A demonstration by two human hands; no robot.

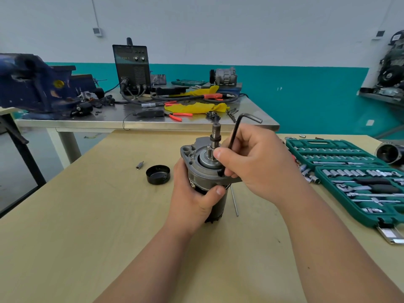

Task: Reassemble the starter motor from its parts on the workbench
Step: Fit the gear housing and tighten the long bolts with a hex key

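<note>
The starter motor (192, 156) stands upright on the desk (87, 215), its shaft (216, 132) pointing up and its dark body wrapped by the curled fingers (218, 190) of the left hand (192, 202). The right hand (255, 162) pinches a black hex key (235, 134). Its long leg runs nearly vertical, tip down in a flange hole just below those fingers, and its short leg juts right above them. Turning would sweep that leg round. The shaft crowds it on the left; rightward looks open. A black cap (158, 174) lies well left, a socket set (349, 171) well right.
</note>
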